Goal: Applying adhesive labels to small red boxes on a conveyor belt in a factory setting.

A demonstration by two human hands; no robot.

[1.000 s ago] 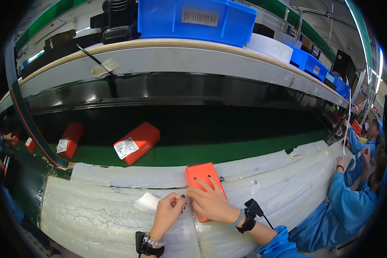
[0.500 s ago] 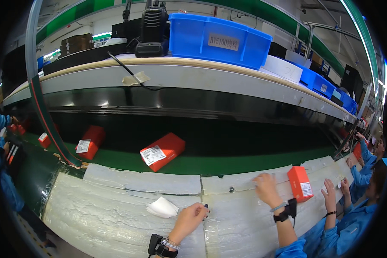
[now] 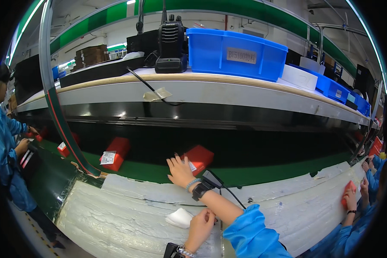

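My right hand [image 3: 181, 173] reaches out over the green conveyor belt [image 3: 262, 172], its fingers spread. It overlaps the left end of a red box [image 3: 201, 158] with a white label, partly hiding it; whether they touch, I cannot tell. Closer to me, my left hand [image 3: 201, 228] is over the pale, plastic-covered bench [image 3: 129, 215], thumb and fingertips pinched together. Anything between those fingertips is too small or hidden to name. Beside that hand's knuckles lies a crumpled white tissue or cloth [image 3: 179, 218].
More red boxes [image 3: 116, 152] sit on the belt to the left, behind a post [image 3: 58, 116]. A shelf above holds a walkie-talkie [image 3: 171, 45] and a blue bin [image 3: 236, 53]. At right a co-worker's hand holds a red box [image 3: 348, 194]; another person [image 3: 10, 159] stands at left.
My right hand has moved left and forward from the bench to the box on the belt. The red box formerly on the bench at right is now in a co-worker's hand. The view has shifted.
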